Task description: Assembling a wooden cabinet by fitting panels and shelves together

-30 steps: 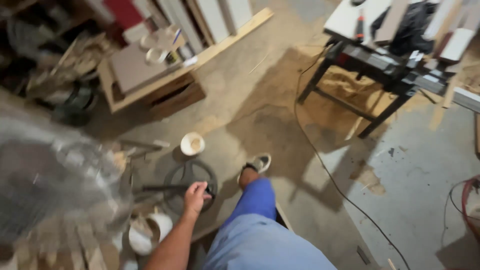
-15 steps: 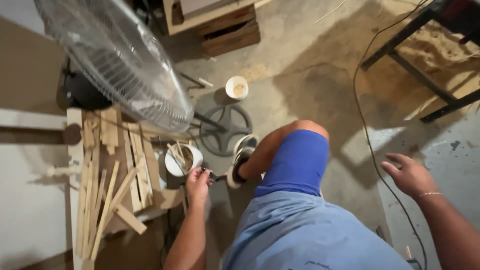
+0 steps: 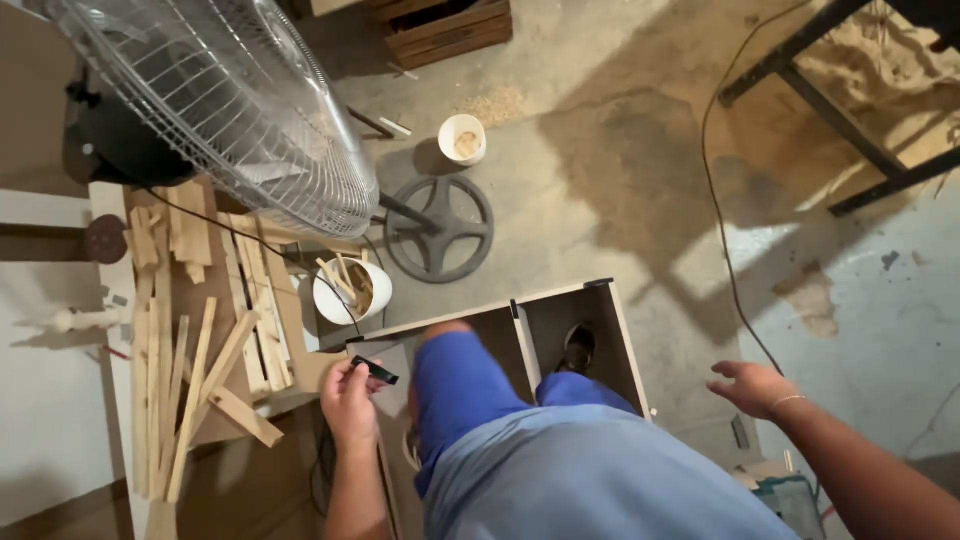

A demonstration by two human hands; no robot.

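Black clip-like piece (image 3: 378,370) pinched in left hand (image 3: 350,402) beside wooden box frame (image 3: 618,340); right hand (image 3: 752,388) open, empty. Keep the pinch firm.

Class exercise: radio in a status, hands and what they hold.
Left hand pinching small black piece. Right hand open, empty. Wooden box frame around the legs.

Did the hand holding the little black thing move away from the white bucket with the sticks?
Yes. The left hand, pinching the small black piece, was right beside the white bucket half a second ago; now it sits lower in view, apart from it.
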